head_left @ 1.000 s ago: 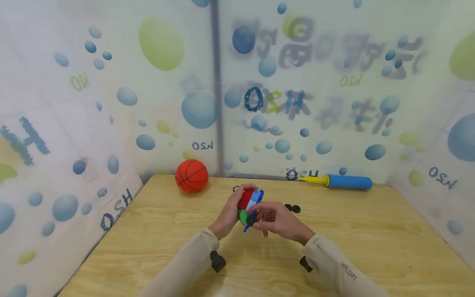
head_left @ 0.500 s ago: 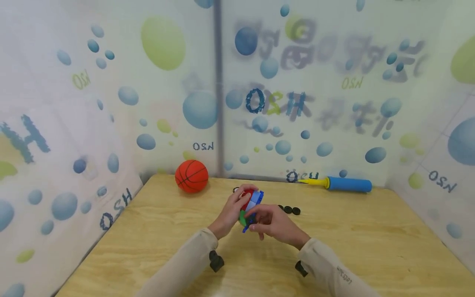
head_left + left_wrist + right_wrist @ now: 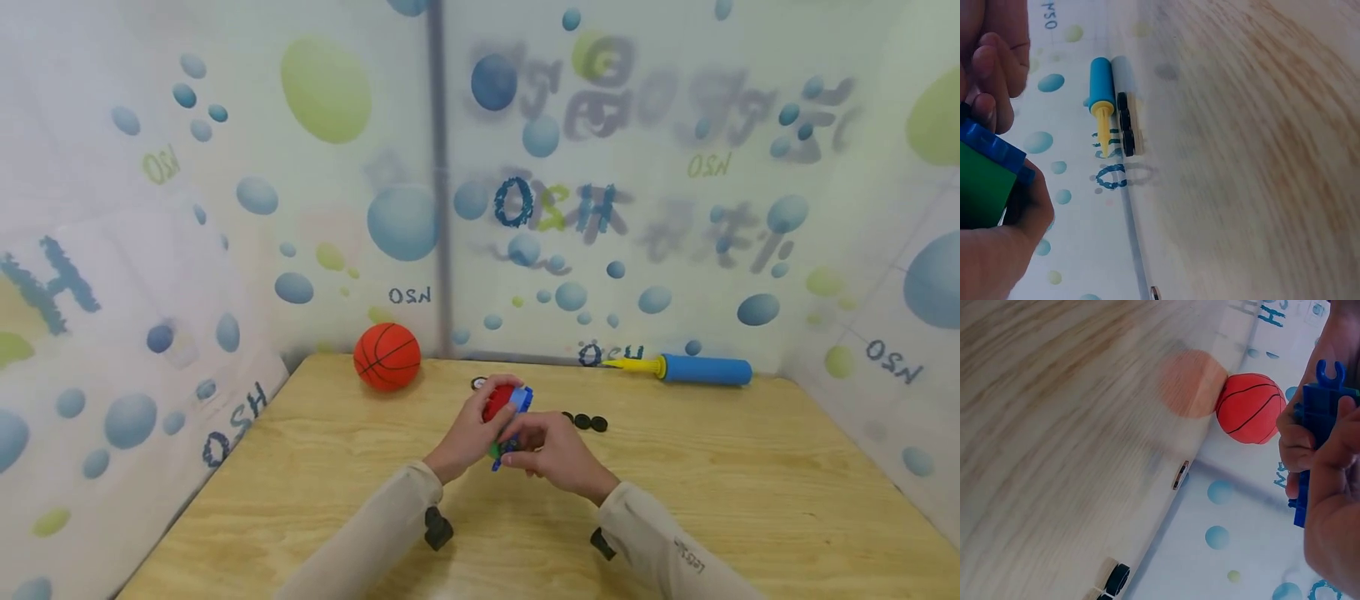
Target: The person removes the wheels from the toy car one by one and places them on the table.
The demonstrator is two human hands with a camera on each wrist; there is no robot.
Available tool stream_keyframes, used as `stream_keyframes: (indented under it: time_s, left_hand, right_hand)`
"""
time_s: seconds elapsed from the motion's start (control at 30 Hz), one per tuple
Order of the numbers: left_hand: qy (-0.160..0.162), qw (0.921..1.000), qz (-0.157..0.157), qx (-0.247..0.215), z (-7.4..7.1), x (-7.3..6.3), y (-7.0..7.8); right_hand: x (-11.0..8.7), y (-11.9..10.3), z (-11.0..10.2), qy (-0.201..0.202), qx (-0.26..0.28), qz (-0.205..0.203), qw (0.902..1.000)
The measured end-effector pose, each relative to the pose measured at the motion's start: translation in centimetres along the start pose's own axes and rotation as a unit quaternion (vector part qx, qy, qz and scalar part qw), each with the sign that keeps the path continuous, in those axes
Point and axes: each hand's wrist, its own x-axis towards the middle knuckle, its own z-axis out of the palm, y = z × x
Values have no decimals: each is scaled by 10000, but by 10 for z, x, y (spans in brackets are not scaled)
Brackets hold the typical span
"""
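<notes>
Above the table, my left hand (image 3: 467, 432) grips a building-brick toy (image 3: 498, 402) of red, light blue, blue and green bricks. My right hand (image 3: 561, 452) is bent in from the right, with thumb and fingertips pinching the toy's near end. In the left wrist view, a green brick (image 3: 984, 187) and a blue studded brick (image 3: 991, 145) show at the left edge. From the right wrist view, the toy's blue side (image 3: 1317, 406) ends in a small open hook (image 3: 1330, 374). The fingers hide much of the toy's near end.
Several black toy wheels (image 3: 582, 422) lie in a row beyond my right hand. A small round dark-rimmed piece (image 3: 477, 383) lies behind my left hand. A red basketball (image 3: 387, 357) and a blue hand pump with yellow nozzle (image 3: 703, 370) stand along the back wall.
My right hand has shifted slightly left and closed in on the toy's near end. A black wheel seen there a second ago is now covered. My left thumb has moved across the red bricks.
</notes>
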Motion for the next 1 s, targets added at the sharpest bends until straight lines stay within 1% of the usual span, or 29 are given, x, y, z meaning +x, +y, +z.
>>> stream_keyframes:
  time_s: [0.07, 0.27, 0.47, 0.6, 0.7, 0.8, 0.87, 1.0]
  left_hand:
    - [5, 10000, 32, 19, 2, 0, 0]
    - [101, 9997, -74, 218, 6, -1, -1]
    - [84, 9991, 32, 417, 7, 1, 1]
    - [34, 9984, 21, 560, 6, 1, 3]
    - [17, 9967, 85, 801, 5, 0, 6]
    - [-23, 9943, 238, 1035, 4, -1, 8]
    - [-6, 9929, 307, 1146, 2, 0, 9]
    - [231, 9942, 45, 1052, -1, 2, 8]
  right_hand:
    - [-1, -1, 0, 56, 7, 44, 10000]
    - [-3, -1, 1, 157, -21, 138, 9998]
    - [-6, -1, 2, 321, -247, -92, 9991]
    - [-8, -2, 4, 405, -291, -204, 9985]
    - [-9, -3, 5, 481, -259, -222, 9983]
    - [-10, -2, 7, 584, -298, -251, 9975]
    - [-10, -2, 9, 686, -391, -402, 9961]
    - [-8, 1, 9, 983, -698, -932, 9883]
